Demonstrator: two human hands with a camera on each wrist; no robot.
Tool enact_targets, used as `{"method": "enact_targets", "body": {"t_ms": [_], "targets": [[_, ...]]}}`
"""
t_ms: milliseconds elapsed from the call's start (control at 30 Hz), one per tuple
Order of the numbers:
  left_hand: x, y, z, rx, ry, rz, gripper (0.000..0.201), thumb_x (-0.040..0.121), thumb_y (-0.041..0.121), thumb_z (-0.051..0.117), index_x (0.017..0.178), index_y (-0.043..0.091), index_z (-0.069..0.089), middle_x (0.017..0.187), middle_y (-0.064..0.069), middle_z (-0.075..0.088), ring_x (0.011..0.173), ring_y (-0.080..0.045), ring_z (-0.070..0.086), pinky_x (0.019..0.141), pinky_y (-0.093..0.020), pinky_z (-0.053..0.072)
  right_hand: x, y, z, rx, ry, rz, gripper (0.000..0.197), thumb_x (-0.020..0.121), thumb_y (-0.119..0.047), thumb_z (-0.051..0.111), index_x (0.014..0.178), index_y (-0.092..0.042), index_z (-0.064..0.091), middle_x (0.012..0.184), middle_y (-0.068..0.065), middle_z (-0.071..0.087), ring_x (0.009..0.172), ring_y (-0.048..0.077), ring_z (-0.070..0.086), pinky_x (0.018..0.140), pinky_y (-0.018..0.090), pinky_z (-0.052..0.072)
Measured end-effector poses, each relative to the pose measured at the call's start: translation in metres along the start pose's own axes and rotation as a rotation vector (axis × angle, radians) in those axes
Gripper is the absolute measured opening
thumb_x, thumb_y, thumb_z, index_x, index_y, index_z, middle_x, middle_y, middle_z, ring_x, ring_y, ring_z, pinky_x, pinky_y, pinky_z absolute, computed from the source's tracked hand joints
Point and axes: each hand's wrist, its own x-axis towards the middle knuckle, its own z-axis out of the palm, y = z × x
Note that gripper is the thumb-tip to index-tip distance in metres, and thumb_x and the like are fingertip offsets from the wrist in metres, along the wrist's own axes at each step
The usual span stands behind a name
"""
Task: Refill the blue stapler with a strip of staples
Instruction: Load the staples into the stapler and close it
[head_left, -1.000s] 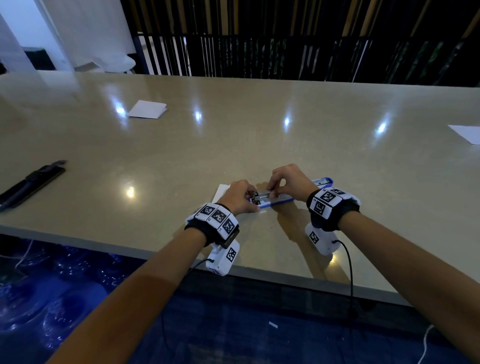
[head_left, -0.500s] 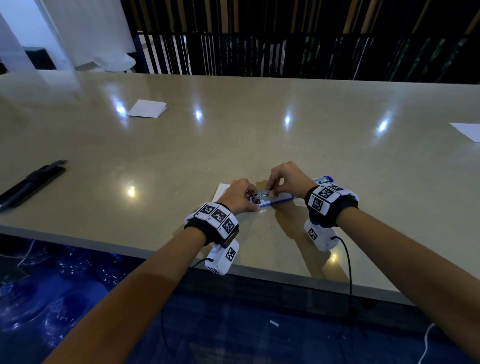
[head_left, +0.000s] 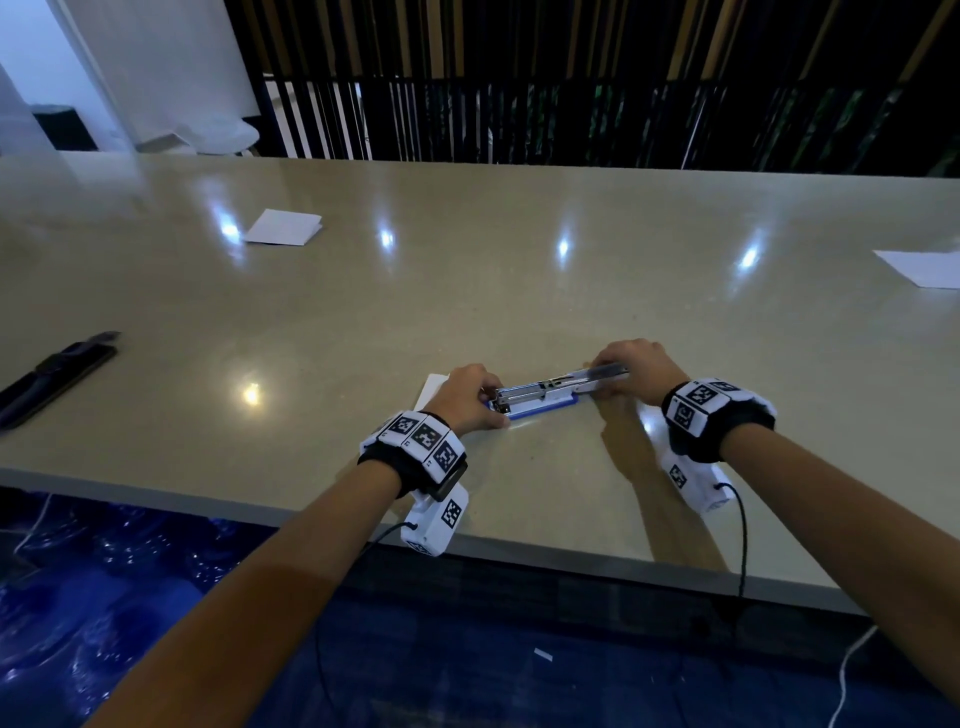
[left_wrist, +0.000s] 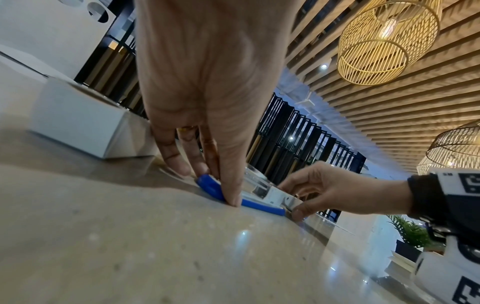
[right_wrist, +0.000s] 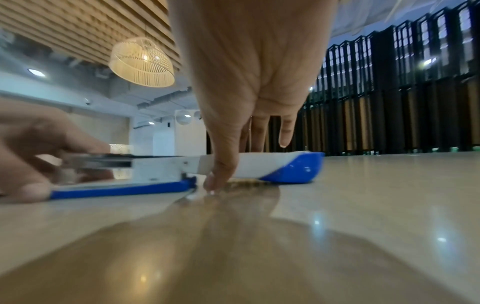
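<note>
The blue and white stapler (head_left: 540, 395) lies opened out flat near the table's front edge, its metal magazine (head_left: 535, 388) facing up. My left hand (head_left: 467, 400) grips the front end of the blue base (left_wrist: 259, 203), thumb on the near side and fingers on the far side. My right hand (head_left: 628, 364) pinches the swung-back white cover (right_wrist: 262, 164) with its blue tip (right_wrist: 298, 170); the thumb (right_wrist: 221, 174) is on the near side. Something thin and brownish (right_wrist: 244, 181) lies under the cover; I cannot tell whether it is staples.
A small white box (left_wrist: 78, 123) stands just behind my left hand. A long black object (head_left: 52, 374) lies at the table's (head_left: 467, 270) left edge. Folded white paper (head_left: 283, 227) sits far left and another sheet (head_left: 924, 267) far right.
My right hand has slid right, from over the middle of the stapler to the cover's end, uncovering the metal magazine. The left hand has stayed on the stapler's front end.
</note>
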Motion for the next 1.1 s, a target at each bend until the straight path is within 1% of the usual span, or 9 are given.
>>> {"method": "enact_targets", "body": {"t_ms": [167, 333, 467, 533, 600, 667, 733, 933, 1100], "targets": [[0.001, 0.000, 0.000, 0.011, -0.017, -0.001, 0.037, 0.073, 0.018, 0.079, 0.108, 0.006, 0.071, 0.099, -0.006, 0.054, 0.091, -0.022, 0.055, 0.085, -0.035, 0.048, -0.009, 0.033, -0.007, 0.026, 0.013, 0.087, 0.031, 0.075, -0.026, 0.076, 0.103, -0.016, 0.068, 0.108, 0.008, 0.068, 0.106, 0.030, 0.058, 0.094, 0.047, 0.043], [0.004, -0.002, -0.001, 0.008, -0.036, 0.007, 0.039, 0.075, 0.018, 0.078, 0.111, 0.007, 0.070, 0.099, -0.003, 0.051, 0.089, -0.017, 0.051, 0.082, -0.030, 0.044, -0.009, 0.039, -0.027, 0.156, 0.077, -0.044, 0.029, 0.069, -0.006, 0.080, 0.096, -0.007, 0.071, 0.097, 0.014, 0.070, 0.092, 0.030, 0.062, 0.086, 0.044, 0.051], [0.006, -0.004, 0.000, -0.007, -0.033, 0.011, 0.042, 0.074, 0.019, 0.079, 0.113, 0.007, 0.069, 0.100, -0.003, 0.053, 0.089, -0.017, 0.053, 0.080, -0.027, 0.045, -0.010, 0.021, -0.062, 0.342, 0.159, -0.168, 0.039, 0.063, -0.005, 0.084, 0.100, -0.003, 0.071, 0.092, 0.011, 0.070, 0.074, -0.005, 0.061, 0.073, 0.002, 0.045], [0.006, -0.005, -0.001, -0.021, -0.028, 0.007, 0.042, 0.073, 0.019, 0.080, 0.111, 0.007, 0.070, 0.098, -0.003, 0.054, 0.089, -0.017, 0.054, 0.080, -0.028, 0.046, -0.007, 0.000, -0.070, 0.453, 0.146, -0.208, 0.042, 0.063, -0.005, 0.083, 0.103, -0.003, 0.070, 0.094, 0.012, 0.070, 0.079, -0.001, 0.064, 0.077, 0.008, 0.048], [0.005, -0.006, 0.000, -0.044, -0.020, 0.001, 0.041, 0.070, 0.017, 0.082, 0.108, 0.006, 0.071, 0.094, -0.002, 0.057, 0.086, -0.017, 0.056, 0.078, -0.028, 0.048, -0.004, -0.023, -0.068, 0.555, 0.119, -0.212, 0.042, 0.063, -0.004, 0.083, 0.103, -0.004, 0.069, 0.097, 0.015, 0.072, 0.085, 0.021, 0.067, 0.084, 0.030, 0.050], [0.003, -0.007, 0.001, -0.101, 0.004, -0.017, 0.042, 0.065, 0.013, 0.085, 0.104, 0.006, 0.071, 0.088, -0.001, 0.060, 0.082, -0.016, 0.057, 0.075, -0.026, 0.049, 0.000, -0.044, -0.059, 0.617, 0.088, -0.217, 0.039, 0.062, -0.004, 0.083, 0.098, -0.009, 0.069, 0.097, 0.015, 0.072, 0.083, 0.023, 0.067, 0.083, 0.037, 0.050], [0.000, -0.007, 0.001, -0.169, 0.040, -0.038, 0.049, 0.061, 0.010, 0.086, 0.106, 0.007, 0.067, 0.087, -0.002, 0.063, 0.078, -0.018, 0.059, 0.073, -0.026, 0.051, 0.002, -0.066, -0.046, 0.604, 0.067, -0.244, 0.037, 0.062, -0.004, 0.083, 0.096, -0.010, 0.069, 0.095, 0.013, 0.072, 0.079, 0.017, 0.066, 0.079, 0.033, 0.051], [-0.006, -0.006, 0.001, -0.212, 0.083, -0.059, 0.056, 0.056, 0.013, 0.088, 0.102, 0.009, 0.055, 0.092, -0.013, 0.071, 0.083, -0.031, 0.070, 0.077, -0.046, 0.059, 0.008, -0.100, -0.007, 0.397, -0.037, -0.326, 0.031, 0.064, -0.001, 0.078, 0.093, -0.006, 0.073, 0.091, 0.011, 0.074, 0.079, 0.014, 0.063, 0.067, 0.010, 0.048], [-0.006, -0.007, 0.001, -0.226, 0.080, -0.063, 0.058, 0.056, 0.015, 0.089, 0.103, 0.010, 0.055, 0.093, -0.012, 0.070, 0.083, -0.029, 0.071, 0.078, -0.048, 0.059, 0.010, -0.099, -0.011, 0.386, -0.021, -0.333, 0.029, 0.062, -0.002, 0.080, 0.090, -0.004, 0.074, 0.087, 0.012, 0.074, 0.080, 0.019, 0.067, 0.072, 0.023, 0.056]]}}
